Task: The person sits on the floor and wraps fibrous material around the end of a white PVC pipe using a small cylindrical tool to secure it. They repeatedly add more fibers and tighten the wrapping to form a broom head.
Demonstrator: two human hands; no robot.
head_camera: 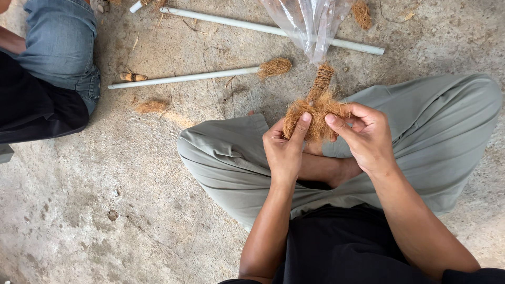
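I sit cross-legged on a concrete floor. A wad of brown coconut fibre is held in front of me by both hands. My left hand pinches its left side with thumb and fingers. My right hand grips its right side. The fibre is wrapped around a pole; above the wad a bound section of cord-wrapped fibre rises toward a clear plastic bag.
Two white pipes lie on the floor, one short pipe with a fibre tuft at its end, one longer pipe farther away. Loose fibre clumps are scattered. Another person in jeans sits at the upper left.
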